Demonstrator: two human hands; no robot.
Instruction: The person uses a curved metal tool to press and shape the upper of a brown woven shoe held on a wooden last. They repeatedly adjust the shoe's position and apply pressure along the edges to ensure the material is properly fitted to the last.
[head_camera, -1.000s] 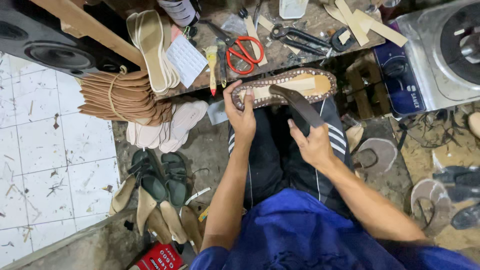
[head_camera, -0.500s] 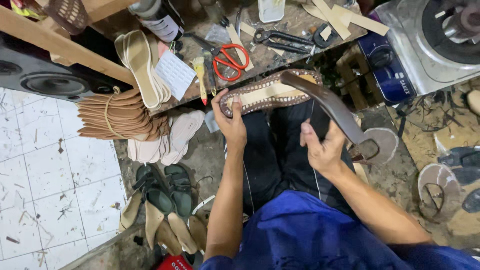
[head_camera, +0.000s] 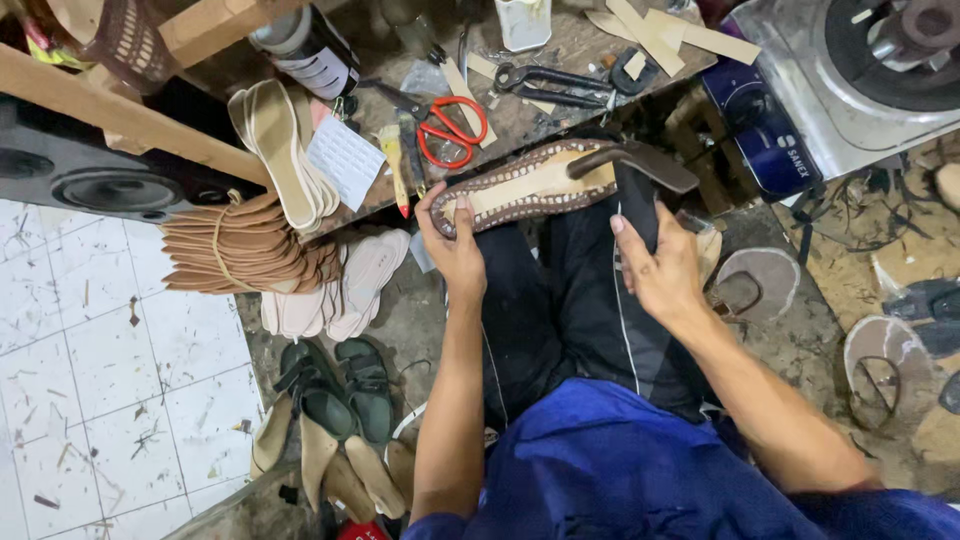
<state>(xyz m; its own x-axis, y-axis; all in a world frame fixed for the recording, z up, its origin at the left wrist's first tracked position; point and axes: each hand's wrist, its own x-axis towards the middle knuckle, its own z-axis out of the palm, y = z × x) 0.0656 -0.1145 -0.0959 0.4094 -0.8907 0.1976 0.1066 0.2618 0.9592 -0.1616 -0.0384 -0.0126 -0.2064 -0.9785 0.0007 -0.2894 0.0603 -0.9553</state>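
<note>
Sandal sole (head_camera: 525, 188), tan in the middle with a dark patterned border, is lying across the person's knees at the near edge of the workbench (head_camera: 560, 70). The fingers (head_camera: 436, 206) of the left hand (head_camera: 455, 245) are pinching its toe end, thumb pressing on top. The fingers (head_camera: 622, 240) of the right hand (head_camera: 665, 268) are curling closed around a dark brown strap (head_camera: 635, 170), which is now lying low over the heel end of the sole; half a second ago this strap was lifted high and stretched toward the right, so it seems the strap is being brought down to the sole for fitting. Further out, red scissors (head_camera: 452, 130) and black pliers (head_camera: 550, 85) are resting on the workbench, and a tied bundle of insoles (head_camera: 240, 255) is hanging beside its left edge.
</note>
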